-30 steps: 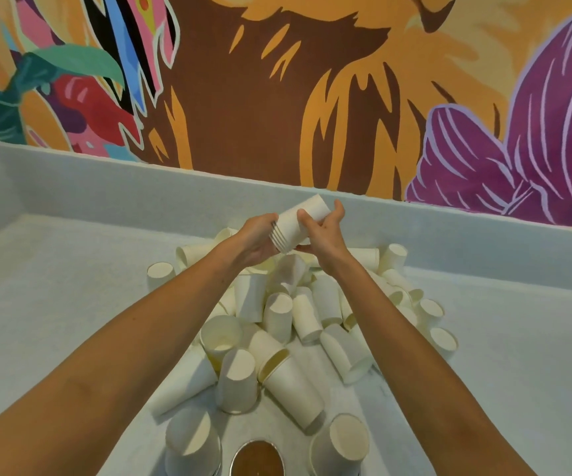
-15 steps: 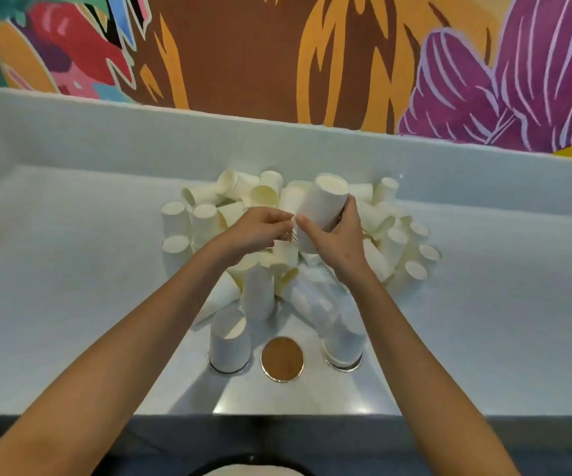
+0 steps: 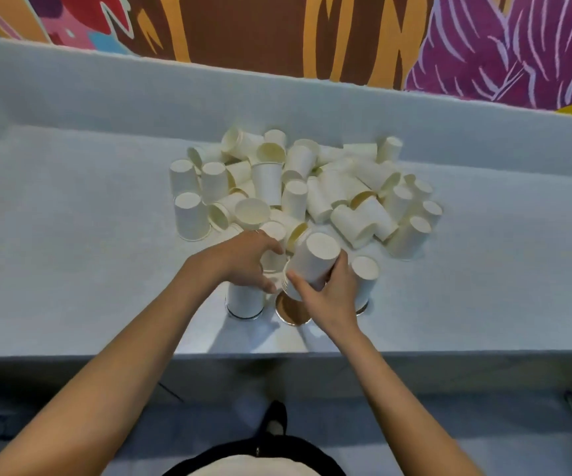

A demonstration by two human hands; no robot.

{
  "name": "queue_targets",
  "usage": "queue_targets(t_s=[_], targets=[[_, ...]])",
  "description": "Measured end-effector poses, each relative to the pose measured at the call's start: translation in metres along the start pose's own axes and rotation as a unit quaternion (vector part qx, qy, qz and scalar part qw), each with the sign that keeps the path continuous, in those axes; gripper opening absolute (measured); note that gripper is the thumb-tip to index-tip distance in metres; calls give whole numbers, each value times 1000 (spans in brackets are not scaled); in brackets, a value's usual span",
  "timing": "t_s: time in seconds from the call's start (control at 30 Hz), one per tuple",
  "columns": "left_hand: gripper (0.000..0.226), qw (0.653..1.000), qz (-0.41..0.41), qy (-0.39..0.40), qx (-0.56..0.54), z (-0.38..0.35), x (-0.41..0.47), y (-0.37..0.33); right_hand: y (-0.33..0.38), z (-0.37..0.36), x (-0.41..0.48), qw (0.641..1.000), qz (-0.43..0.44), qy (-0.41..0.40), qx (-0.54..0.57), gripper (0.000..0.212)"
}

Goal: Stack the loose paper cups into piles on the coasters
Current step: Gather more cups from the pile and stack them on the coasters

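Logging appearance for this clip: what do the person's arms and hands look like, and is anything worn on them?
Both arms are bare as far as the frame shows: no sleeves, gloves, watch or bracelets. The left hand has what looks like a thin ring on one finger. The right hand shows no jewellery. No markings are visible on either.

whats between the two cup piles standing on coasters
Head view: a brown coaster with no cups on it; the right hand holds a tilted cup stack above it.
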State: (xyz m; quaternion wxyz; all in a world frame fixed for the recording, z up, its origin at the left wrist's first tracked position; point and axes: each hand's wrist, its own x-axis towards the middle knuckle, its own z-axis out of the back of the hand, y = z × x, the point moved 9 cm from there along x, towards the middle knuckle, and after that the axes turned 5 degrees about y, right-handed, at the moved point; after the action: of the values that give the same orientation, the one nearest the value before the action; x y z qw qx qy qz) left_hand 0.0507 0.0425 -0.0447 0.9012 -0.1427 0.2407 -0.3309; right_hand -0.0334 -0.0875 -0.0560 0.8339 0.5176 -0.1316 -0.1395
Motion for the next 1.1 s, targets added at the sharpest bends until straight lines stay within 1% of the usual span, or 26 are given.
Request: queue_targets(t_s=[0.13, 0.27, 0.43, 0.5, 0.63, 0.7, 0.83, 0.97, 1.1], targets=[[64, 1000, 28, -12, -1, -12, -6, 15, -22, -15, -12, 999, -1, 33, -17, 72], [63, 998, 47, -25, -13, -19, -12, 20, -42, -20, -16, 1000, -8, 21, -14, 70], [60, 998, 48, -38, -21, -22, -16, 21, -50, -28, -15, 1000, 0, 22, -14, 72], [61, 998, 50, -41, -22, -23, -16, 21, -53, -32, -14, 999, -2, 28, -28, 78], [63, 997, 50, -51, -26, -25, -17, 23, -64, -38, -15, 998, -19, 42, -47, 102], [64, 997, 47, -54, -27, -25, -18, 23, -69, -42, -18, 997, -28, 51, -52, 107], [65, 997, 45, -56, -27, -25, -19, 25, -74, -42, -20, 998, -36, 43, -21, 103], [67, 996, 48, -58, -38, -26, -20, 28, -76, -41, -21, 998, -36, 38, -19, 99], [70, 996, 50, -62, -41, -25, -21, 30, -77, -41, -24, 999, -25, 40, -19, 102]])
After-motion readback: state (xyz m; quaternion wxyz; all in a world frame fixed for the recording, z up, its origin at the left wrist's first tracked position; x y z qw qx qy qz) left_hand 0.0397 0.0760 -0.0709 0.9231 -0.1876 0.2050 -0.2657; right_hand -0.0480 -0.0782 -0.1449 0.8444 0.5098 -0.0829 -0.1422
